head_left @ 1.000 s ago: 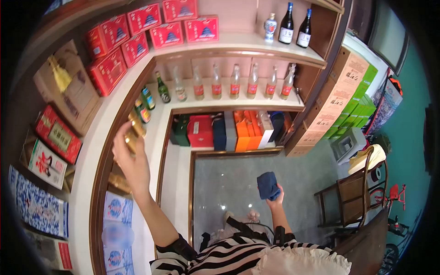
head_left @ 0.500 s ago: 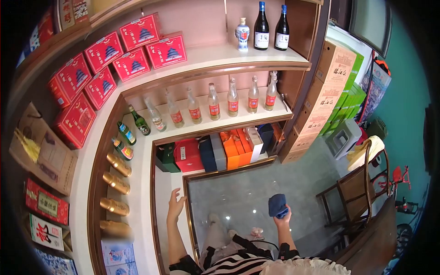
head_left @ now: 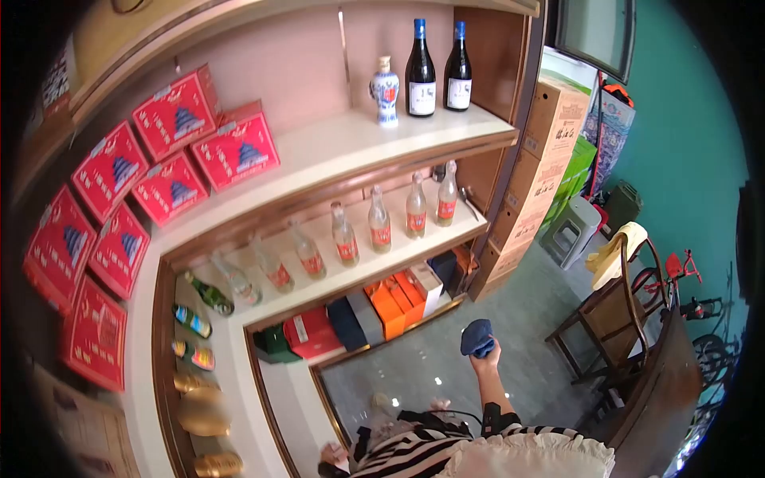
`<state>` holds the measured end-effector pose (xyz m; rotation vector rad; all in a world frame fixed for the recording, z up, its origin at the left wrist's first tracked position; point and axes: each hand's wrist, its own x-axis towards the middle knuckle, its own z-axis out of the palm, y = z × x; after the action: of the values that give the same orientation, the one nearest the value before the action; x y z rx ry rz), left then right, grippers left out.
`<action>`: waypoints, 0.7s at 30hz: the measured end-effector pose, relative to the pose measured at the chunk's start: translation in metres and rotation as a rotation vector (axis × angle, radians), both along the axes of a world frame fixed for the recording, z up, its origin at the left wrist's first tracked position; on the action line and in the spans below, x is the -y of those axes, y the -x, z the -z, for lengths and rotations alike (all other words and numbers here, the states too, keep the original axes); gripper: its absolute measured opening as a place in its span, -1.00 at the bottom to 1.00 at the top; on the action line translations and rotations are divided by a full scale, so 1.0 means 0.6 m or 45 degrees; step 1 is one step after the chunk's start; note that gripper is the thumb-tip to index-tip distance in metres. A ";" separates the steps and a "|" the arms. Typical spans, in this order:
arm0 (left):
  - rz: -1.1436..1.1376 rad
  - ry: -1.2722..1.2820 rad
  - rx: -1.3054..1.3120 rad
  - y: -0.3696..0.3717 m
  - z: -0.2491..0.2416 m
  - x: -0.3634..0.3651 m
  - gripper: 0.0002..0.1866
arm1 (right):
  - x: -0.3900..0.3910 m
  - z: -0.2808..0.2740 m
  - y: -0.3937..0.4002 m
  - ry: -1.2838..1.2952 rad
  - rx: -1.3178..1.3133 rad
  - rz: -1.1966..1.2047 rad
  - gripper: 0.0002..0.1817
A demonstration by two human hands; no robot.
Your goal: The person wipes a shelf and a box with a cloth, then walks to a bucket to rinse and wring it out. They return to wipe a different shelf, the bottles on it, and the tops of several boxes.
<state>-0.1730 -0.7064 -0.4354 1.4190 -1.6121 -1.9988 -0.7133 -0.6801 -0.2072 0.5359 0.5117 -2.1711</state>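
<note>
My right hand (head_left: 484, 358) is raised in front of me and grips a folded dark blue cloth (head_left: 476, 337). It hovers over the grey floor, a short way in front of the lowest shelf with coloured boxes (head_left: 388, 307). My left hand (head_left: 333, 456) shows only as a sliver at the bottom edge, down by my striped top, and I cannot tell its fingers. Clear bottles with red labels (head_left: 379, 229) stand in a row on the middle shelf. Gold bottles (head_left: 200, 416) lie on the left side shelf.
Red gift boxes (head_left: 167, 163) line the upper left shelves. Two dark wine bottles (head_left: 437, 76) and a blue-white porcelain bottle (head_left: 386, 90) stand on the top shelf. Stacked cartons (head_left: 538, 163) fill the right corner. A wooden chair (head_left: 617, 315) stands at right.
My left hand let go of the gold bottle on the side shelf and dropped to my side. The view has tilted up and right. My right hand keeps the cloth and rose slightly.
</note>
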 end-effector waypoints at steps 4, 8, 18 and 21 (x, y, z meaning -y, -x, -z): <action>-0.369 -0.637 0.294 0.046 -0.051 0.048 -0.85 | 0.105 -0.088 0.000 0.155 -0.112 -0.024 -0.61; -0.331 -0.555 0.308 0.083 -0.069 0.146 -0.83 | 0.180 -0.174 0.015 0.245 -0.239 0.020 -0.57; -0.703 0.468 -0.235 0.374 -0.248 0.537 -0.88 | 0.212 -0.366 0.109 0.321 -0.497 0.328 -0.55; -0.546 0.290 -0.229 0.407 -0.265 0.568 -0.88 | 0.269 -0.403 0.145 0.373 -0.604 0.369 -0.56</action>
<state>-0.4170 -1.0470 -0.2763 1.3202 -1.2805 -1.5937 -0.8003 -0.8415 0.0344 -0.0787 0.3667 -2.6068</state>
